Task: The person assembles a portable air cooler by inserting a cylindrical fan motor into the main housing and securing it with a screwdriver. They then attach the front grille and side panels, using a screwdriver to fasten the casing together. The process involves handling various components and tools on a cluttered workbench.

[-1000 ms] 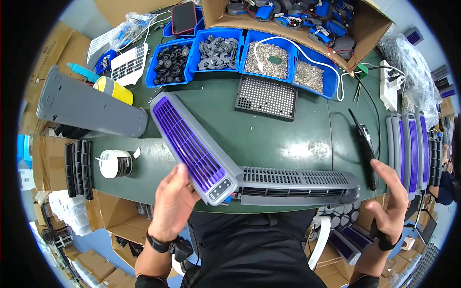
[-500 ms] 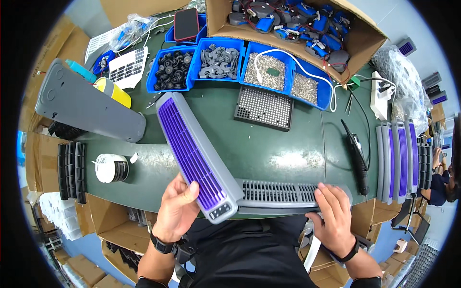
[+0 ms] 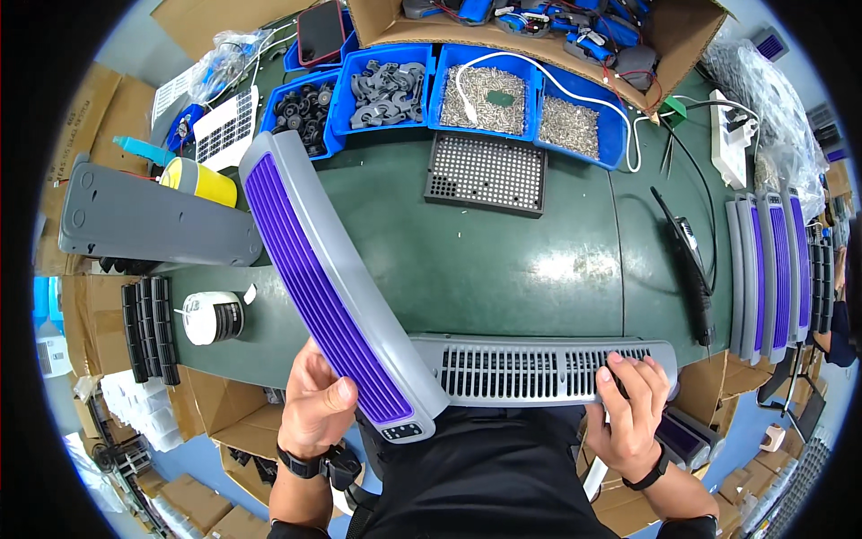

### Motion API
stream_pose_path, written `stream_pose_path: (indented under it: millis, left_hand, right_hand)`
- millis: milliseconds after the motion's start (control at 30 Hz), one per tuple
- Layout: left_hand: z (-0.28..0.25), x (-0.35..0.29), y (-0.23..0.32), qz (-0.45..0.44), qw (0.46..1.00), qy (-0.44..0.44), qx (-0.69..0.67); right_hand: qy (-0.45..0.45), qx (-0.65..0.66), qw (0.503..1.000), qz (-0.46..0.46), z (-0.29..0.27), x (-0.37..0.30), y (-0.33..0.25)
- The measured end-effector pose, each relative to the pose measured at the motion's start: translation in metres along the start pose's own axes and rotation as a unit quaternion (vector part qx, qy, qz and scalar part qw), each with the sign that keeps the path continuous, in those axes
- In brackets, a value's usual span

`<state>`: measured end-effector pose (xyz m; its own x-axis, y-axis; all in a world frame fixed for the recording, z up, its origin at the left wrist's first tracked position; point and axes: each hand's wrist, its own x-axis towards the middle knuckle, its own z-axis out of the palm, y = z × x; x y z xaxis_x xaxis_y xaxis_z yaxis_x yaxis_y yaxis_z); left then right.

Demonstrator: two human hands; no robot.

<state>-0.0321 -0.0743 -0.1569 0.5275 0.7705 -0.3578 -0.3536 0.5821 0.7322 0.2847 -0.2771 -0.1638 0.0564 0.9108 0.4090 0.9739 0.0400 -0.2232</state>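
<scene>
A fisheye view looks down on a dark green worktop (image 3: 557,238), ringed by a black rim that swallows the corners.

The left hand (image 3: 314,404) grips the lower part of a long grey plastic housing with a purple slatted front (image 3: 323,292), thumb beside the slats; its other fingers are mostly hidden behind. This housing leans away to the upper left, with a small dark control panel (image 3: 401,432) at its near end, the markings too small to make out.

The right hand (image 3: 631,409) grips the right end of a grey slotted plastic housing (image 3: 507,374), which lies crosswise along the near edge of the worktop. Fingers spread over the slots; the thumb tip, at the near edge, is hard to see. The purple-fronted housing overlaps its left end, so whether the two are joined is hidden.

Beyond, the upper edge cuts off a brown cardboard box (image 3: 687,40) of blue and grey wired parts. Below it stand open blue plastic bins (image 3: 613,148), their small metal pieces too fine to tell apart. At left, a broad grey plastic casing (image 3: 153,216) partly covers a yellow cylinder (image 3: 214,186). At the far right, another person's dark sleeve (image 3: 840,334) is only partly visible.
</scene>
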Motion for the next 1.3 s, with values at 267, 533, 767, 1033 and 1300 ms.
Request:
stream_pose_path:
  millis: [267, 533, 767, 1033, 1300]
  left_hand:
    - [0.008, 0.0, 0.003, 0.011, 1.0, 0.008, 0.02]
    - [0.005, -0.002, 0.006, 0.039, 0.994, 0.031, 0.1]
    - [0.006, 0.0, 0.015, 0.041, 0.989, 0.022, 0.14]
    - [0.007, 0.002, 0.016, 0.05, 0.985, 0.033, 0.16]
    - [0.008, 0.024, 0.009, 0.065, 0.992, 0.006, 0.11]
  right_hand:
    - [0.004, -0.01, 1.0, 0.004, -0.001, -0.001, -0.001]
    - [0.009, -0.014, 1.0, 0.011, -0.001, 0.003, -0.003]
    - [0.007, -0.015, 1.0, 0.015, -0.002, 0.004, -0.003]
    - [0.033, -0.014, 0.999, 0.002, 0.001, -0.001, 0.001]
    - [-0.047, 0.019, 0.998, 0.034, -0.005, 0.021, 0.0]
